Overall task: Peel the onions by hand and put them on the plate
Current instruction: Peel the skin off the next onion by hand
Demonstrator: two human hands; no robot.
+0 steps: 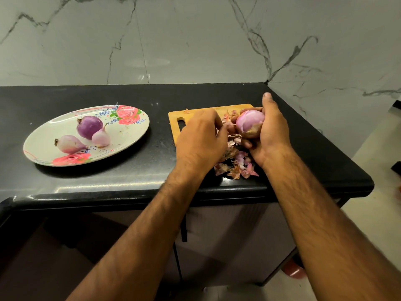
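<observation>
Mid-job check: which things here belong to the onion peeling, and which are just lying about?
Job: onion being peeled, gripped by the right hand; left hand beside it, grip hidden; floral plate; three peeled onions on it.
Lying about: wooden cutting board; loose peel scraps; black counter; red object on the floor.

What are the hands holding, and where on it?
The right hand cups a partly peeled onion around its side and underside. The left hand curls beside it; whether it pinches anything cannot be told.
</observation>
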